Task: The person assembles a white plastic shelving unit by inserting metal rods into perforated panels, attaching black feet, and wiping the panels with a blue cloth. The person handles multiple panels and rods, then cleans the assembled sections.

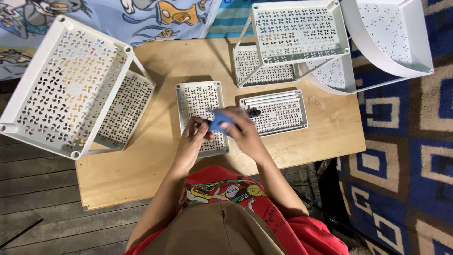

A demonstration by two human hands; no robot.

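Both hands meet on one small blue object [219, 121], soft-looking and possibly a cloth or pouch, though I cannot tell which. From my remote seat I see the right hand [243, 128] with fingers curled shut over its right end, and the left hand [196, 136] pinching its left end with thumb and fingertips. A short black piece [253, 113] sticks out just past the right hand's knuckles; whether it belongs to the blue object I cannot make out.

I take the flat white perforated plastic tray [200, 101] as my landmark: the blue object hangs directly over its lower right part, and the tray lies on the light plywood tabletop [155, 156]. Just right of it lies a second white perforated tray [279, 114], turned sideways, with a few white tubes [271, 98] lying along its far edge. Beyond and to the right stands a white two-tier perforated rack [297, 29] on thin legs, and farther right a curved white corner shelf [391, 38]. Left of the landmark tray, a larger white two-tier perforated rack [63, 85] stands tilted, overhanging the tabletop's left edge. Far right, a blue and tan patterned rug [406, 156] covers the floor.
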